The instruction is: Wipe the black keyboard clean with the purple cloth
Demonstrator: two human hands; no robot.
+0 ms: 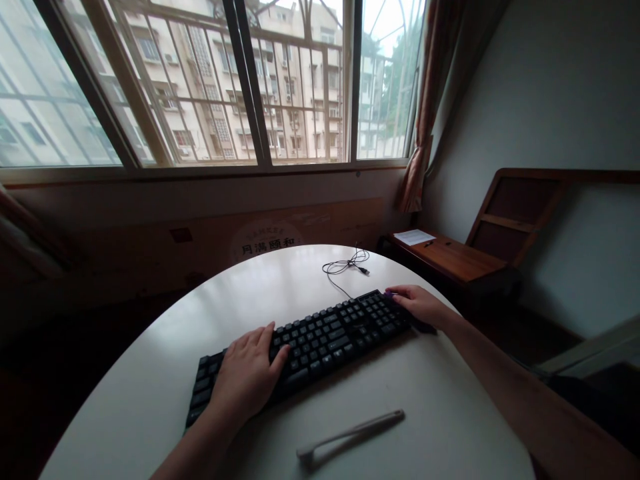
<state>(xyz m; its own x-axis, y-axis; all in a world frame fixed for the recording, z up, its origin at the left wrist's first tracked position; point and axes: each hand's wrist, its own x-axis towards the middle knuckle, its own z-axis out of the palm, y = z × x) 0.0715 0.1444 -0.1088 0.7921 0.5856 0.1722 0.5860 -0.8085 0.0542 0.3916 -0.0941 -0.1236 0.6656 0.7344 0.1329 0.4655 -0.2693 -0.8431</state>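
Observation:
A black keyboard (pixel 325 340) lies at a slant on the white round table (pixel 190 320). My left hand (pixel 250 367) rests flat on its left part, fingers stretched over the keys. At the keyboard's right end, my right hand (pixel 417 303) is closed around a dark thing with a purple tip (pixel 389 294). My fingers and palm hide most of that thing, so its kind cannot be told. Nearer to me lies a slim grey tool (pixel 353 435), thicker at its left end, apart from both hands.
Behind the keyboard its thin black cable (pixel 345 267) lies loosely coiled, with a USB plug. Beyond the table, a wooden bench (pixel 455 257) at right carries a white paper (pixel 414 237). A barred window (pixel 280 87) and a curtain (pixel 423 133) stand behind.

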